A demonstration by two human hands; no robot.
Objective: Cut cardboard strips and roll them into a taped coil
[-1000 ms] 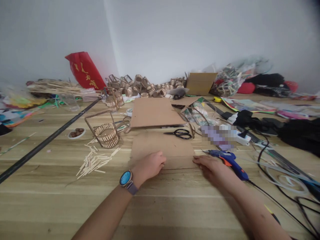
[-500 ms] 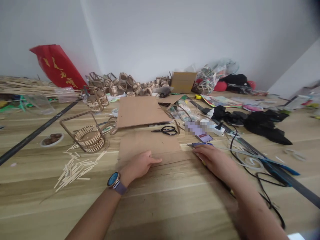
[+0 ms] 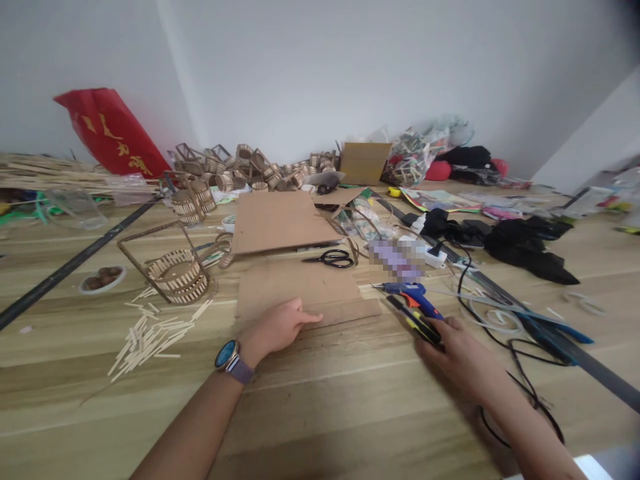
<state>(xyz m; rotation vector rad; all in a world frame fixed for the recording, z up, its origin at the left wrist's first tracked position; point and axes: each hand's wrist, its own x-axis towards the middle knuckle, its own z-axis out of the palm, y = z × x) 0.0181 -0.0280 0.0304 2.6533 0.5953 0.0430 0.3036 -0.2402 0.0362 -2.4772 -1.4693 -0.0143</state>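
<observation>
Taking the flat cardboard sheet (image 3: 295,283) as the clock centre, the left hand (image 3: 280,325) was pressed on its near part around 6, index finger straight toward 3 and the rest curled, holding nothing I could see. The right hand (image 3: 460,350) was out at 4, fingers closed narrow round the back end of a yellow-and-black cutter (image 3: 417,320) whose front pointed to 10. Couldn't tell if it was lifted off the wood.

Edges: the sheet's near strip poked out past the rest toward 3, just shy of the cutter. The far edge at 12 was boxed in by a bigger cardboard piece (image 3: 285,220), with black scissors (image 3: 336,259) at 1. A blue glue gun (image 3: 410,293) at 3 lay tight beside the cutter. Loose sticks (image 3: 150,343) at 8 and a bamboo basket (image 3: 180,275) at 9 sat well off. Most elbow room was at 6, on the tabletop (image 3: 320,413).

Half a second earlier the right hand covered most of the glue gun; now it had pulled back with the cutter. The left hand hadn't really budged.
</observation>
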